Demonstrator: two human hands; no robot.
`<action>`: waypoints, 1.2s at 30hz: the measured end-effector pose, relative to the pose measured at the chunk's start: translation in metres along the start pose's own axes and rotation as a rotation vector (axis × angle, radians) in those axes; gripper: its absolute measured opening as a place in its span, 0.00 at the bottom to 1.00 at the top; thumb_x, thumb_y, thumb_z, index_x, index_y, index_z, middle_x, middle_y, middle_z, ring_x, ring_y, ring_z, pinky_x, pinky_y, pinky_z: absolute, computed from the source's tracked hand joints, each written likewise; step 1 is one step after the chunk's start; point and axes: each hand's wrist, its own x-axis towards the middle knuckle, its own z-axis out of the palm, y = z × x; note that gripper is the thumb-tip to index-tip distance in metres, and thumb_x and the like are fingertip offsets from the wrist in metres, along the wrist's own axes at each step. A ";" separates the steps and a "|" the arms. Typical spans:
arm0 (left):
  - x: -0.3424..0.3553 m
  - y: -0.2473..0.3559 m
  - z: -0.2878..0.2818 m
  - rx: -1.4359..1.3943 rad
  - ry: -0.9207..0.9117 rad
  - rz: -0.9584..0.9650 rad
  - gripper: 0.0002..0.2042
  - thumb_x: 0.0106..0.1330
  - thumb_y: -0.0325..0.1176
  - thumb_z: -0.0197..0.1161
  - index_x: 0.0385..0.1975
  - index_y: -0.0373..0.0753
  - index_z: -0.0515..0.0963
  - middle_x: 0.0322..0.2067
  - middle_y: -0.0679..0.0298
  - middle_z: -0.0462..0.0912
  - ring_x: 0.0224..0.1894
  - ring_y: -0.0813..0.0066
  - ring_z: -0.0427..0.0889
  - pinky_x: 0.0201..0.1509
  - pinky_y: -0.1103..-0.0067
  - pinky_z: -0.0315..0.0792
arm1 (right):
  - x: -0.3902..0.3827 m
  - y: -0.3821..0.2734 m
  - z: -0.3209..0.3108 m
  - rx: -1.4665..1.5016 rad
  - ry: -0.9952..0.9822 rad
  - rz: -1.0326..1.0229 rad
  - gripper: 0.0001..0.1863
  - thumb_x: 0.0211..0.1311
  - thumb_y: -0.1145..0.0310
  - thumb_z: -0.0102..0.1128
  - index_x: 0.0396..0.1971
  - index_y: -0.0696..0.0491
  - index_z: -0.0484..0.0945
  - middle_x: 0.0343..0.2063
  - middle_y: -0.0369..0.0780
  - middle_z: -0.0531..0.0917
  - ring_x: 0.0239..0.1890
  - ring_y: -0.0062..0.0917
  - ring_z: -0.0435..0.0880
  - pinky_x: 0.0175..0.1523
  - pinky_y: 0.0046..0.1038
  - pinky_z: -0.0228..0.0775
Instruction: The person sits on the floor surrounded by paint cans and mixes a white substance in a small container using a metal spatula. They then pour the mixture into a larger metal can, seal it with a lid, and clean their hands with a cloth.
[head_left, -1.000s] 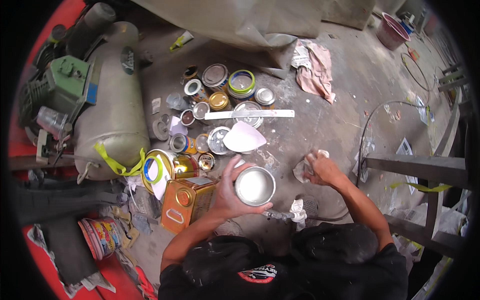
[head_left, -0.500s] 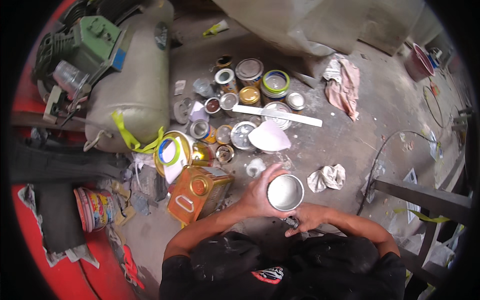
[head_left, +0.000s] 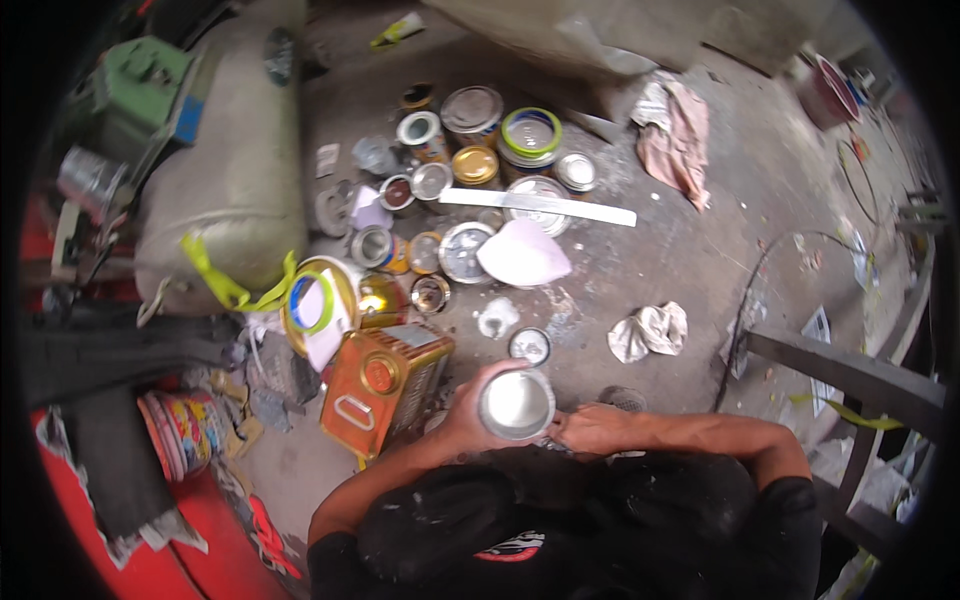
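Note:
My left hand (head_left: pixel 466 408) is closed round the side of a round metal cup (head_left: pixel 517 404), whose open top faces up and shows a whitish inside. Close by the cup's lower right, my right hand (head_left: pixel 588 430) has its fingers curled; whatever they grip is hidden behind the hand and cup. Just beyond the cup stands a small open tin (head_left: pixel 530 346) with a pale inside. A wad of white material (head_left: pixel 498 317) lies on the floor a little farther off.
Several paint cans (head_left: pixel 470 112) crowd the floor ahead, with a long flat strip (head_left: pixel 540 207) across them. An orange rectangular tin (head_left: pixel 372 390) stands left, near a compressor tank (head_left: pixel 235 170). A crumpled cloth (head_left: pixel 650 332) and a dark metal frame (head_left: pixel 840 370) are right.
My left hand and the cup have moved left and slightly nearer my body. My right hand has shifted left with its fingers more curled. The small tin beyond the cup now shows.

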 end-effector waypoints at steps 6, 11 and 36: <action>-0.039 -0.005 -0.009 0.009 0.115 -0.093 0.48 0.41 0.37 0.89 0.63 0.35 0.66 0.57 0.53 0.81 0.58 0.65 0.83 0.62 0.69 0.78 | 0.035 0.041 -0.053 0.108 -0.412 0.060 0.34 0.56 0.60 0.71 0.60 0.61 0.73 0.48 0.54 0.83 0.49 0.47 0.84 0.55 0.46 0.75; -0.023 0.009 -0.016 0.031 0.133 -0.160 0.47 0.39 0.38 0.89 0.62 0.35 0.68 0.56 0.55 0.82 0.56 0.66 0.84 0.62 0.70 0.78 | 0.069 0.107 0.004 -0.466 0.355 0.078 0.19 0.63 0.66 0.57 0.52 0.57 0.82 0.67 0.48 0.71 0.69 0.46 0.69 0.74 0.46 0.61; 0.056 0.057 -0.018 -0.059 0.042 -0.125 0.51 0.40 0.42 0.87 0.65 0.32 0.66 0.55 0.53 0.80 0.58 0.65 0.81 0.64 0.70 0.73 | -0.032 -0.040 -0.181 0.114 0.952 0.040 0.10 0.75 0.68 0.56 0.47 0.55 0.83 0.31 0.47 0.82 0.34 0.39 0.84 0.39 0.37 0.74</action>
